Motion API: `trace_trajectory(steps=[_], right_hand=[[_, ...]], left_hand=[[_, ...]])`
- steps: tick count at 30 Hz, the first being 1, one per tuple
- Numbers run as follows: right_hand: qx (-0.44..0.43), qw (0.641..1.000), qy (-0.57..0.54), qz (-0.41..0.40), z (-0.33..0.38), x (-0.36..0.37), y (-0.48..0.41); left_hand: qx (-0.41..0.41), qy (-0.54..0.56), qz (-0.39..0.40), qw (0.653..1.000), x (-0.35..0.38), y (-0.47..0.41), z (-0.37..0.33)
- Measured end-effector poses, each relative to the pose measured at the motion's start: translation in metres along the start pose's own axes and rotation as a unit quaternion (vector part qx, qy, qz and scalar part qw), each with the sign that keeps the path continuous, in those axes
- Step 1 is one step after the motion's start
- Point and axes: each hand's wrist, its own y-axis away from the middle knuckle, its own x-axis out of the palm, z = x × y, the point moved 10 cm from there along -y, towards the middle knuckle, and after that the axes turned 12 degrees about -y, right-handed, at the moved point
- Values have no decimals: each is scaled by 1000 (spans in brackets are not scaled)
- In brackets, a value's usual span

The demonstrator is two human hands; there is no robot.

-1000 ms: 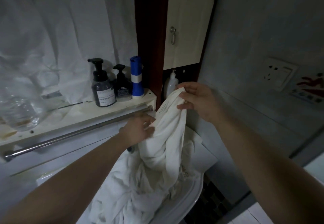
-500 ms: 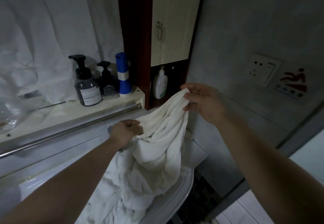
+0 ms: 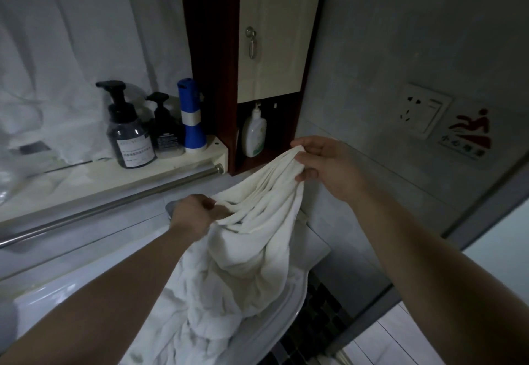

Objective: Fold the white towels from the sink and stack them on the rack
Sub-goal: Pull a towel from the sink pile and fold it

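The white towel (image 3: 252,253) is soft, limp and light, so it will sag and bunch wherever you leave it unsupported; take it by two corners or along one hem. Your right hand (image 3: 323,164) pinches a gathered edge, raised above the sink's (image 3: 274,333) far right corner. Your left hand (image 3: 193,216) grips bunched cloth lower, near it. The rest hangs between your hands and heaps in the sink; in this dim light the heap may hold several towels.

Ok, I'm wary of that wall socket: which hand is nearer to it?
Right. The right hand pinches the towel below and left of the socket; the left hand grips it lower and further left.
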Motion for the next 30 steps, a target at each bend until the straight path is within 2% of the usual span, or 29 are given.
trace_trajectory(steps=[2,5,9,12,15,19,24,28,30], right_hand=[[10,1000,24,-6,-4,-2,-1],[22,999,37,-16,-12,-1,-3],[17,999,26,-41,-17,-2,-8],[11,998,7,-57,-18,-9,-11],[-6,996,-21,-81,-15,-20,-13],[-9,994,-33,-100,-13,-27,-14],[-28,989,-37,-139,-4,-35,-10],[-38,984,-30,-173,-3,-48,-13],[-44,979,-30,-199,-4,-58,-16]], left_hand=[[12,24,-26,999,-10,1,-1],[16,-5,-48,999,-22,-1,-3],[30,-1,-54,998,-29,-6,-2],[19,33,-43,998,-31,-10,7],[5,23,-34,999,-29,-13,16],[9,5,-64,998,-32,-10,18],[119,-24,-28,992,-24,-6,1],[230,-157,-3,960,-18,0,-13],[262,-188,16,946,-16,5,-14]])
